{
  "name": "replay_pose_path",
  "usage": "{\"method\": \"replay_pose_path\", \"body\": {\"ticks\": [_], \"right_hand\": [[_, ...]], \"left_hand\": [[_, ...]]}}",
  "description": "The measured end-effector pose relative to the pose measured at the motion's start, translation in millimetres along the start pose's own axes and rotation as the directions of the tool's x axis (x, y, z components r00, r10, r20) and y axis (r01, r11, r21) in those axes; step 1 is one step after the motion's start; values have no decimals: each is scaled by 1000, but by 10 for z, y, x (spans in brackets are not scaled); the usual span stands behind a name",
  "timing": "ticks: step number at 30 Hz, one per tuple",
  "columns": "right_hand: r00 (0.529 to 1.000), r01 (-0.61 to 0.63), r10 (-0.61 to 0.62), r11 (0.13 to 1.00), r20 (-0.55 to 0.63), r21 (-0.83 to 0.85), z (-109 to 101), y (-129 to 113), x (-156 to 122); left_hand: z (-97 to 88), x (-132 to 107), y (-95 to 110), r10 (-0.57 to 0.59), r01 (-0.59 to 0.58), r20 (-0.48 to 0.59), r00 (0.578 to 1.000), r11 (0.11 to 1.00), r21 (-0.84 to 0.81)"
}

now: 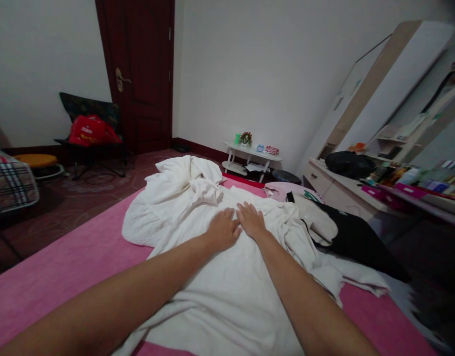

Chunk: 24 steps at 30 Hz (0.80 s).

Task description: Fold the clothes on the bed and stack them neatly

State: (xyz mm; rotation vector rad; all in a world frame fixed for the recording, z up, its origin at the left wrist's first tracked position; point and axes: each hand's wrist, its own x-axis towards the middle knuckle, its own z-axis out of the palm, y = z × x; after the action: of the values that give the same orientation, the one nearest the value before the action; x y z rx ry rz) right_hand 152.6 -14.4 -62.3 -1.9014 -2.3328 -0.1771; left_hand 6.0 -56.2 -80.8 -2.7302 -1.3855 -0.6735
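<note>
A white cloth garment [234,287] lies spread over the pink bed cover [82,257]. My left hand [224,229] rests palm down on it, fingers stretched forward. Close beside it, my right hand [251,220] also presses flat on the cloth, its fingers slightly apart. Neither hand grips anything. Beyond my left hand, another bunched white garment [171,198] lies in loose folds. To the right of my hands the cloth is wrinkled, and a black garment [356,237] with a pale grey part lies against it.
A low white table [253,151] with a small potted plant [245,138] stands by the far wall. At right is a dresser [338,190] with a black bag [349,164] and many bottles. A red bag [92,131] sits on a folding chair [66,104] near the dark door [142,64].
</note>
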Motion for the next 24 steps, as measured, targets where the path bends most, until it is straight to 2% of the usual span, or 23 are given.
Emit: {"method": "replay_pose_path", "body": {"ticks": [3, 8, 10, 13, 16, 18, 21, 24], "right_hand": [[998, -58, 55, 994, 34, 88, 193, 27, -47], [988, -11, 39, 983, -150, 183, 206, 90, -48], [981, 10, 33, 977, -193, 215, 195, 105, -52], [974, 33, 23, 970, -223, 242, 200, 127, -62], [971, 34, 34, 961, -238, 274, 213, 152, -65], [969, 32, 44, 954, -243, 298, 218, 162, -62], [967, 36, 53, 940, -249, 339, 219, 161, -58], [951, 43, 95, 901, -294, 431, 216, 155, -60]], "left_hand": [[-151, 23, -63, -25, 25, -49, 998, 1000, 4], [-587, 211, -351, -55, 106, -219, 974, 967, 231], [-730, 323, -532, -97, 156, -208, 973, 943, 294], [-880, 479, -832, -234, 248, -80, 969, 923, 293], [-1015, 578, -1098, -414, 397, 101, 905, 905, 149], [-1109, 603, -1231, -478, 472, 143, 867, 878, 74], [-1229, 601, -1353, -571, 571, 73, 818, 821, 18], [-1298, 608, -1357, -673, 672, -35, 739, 739, -46]]}}
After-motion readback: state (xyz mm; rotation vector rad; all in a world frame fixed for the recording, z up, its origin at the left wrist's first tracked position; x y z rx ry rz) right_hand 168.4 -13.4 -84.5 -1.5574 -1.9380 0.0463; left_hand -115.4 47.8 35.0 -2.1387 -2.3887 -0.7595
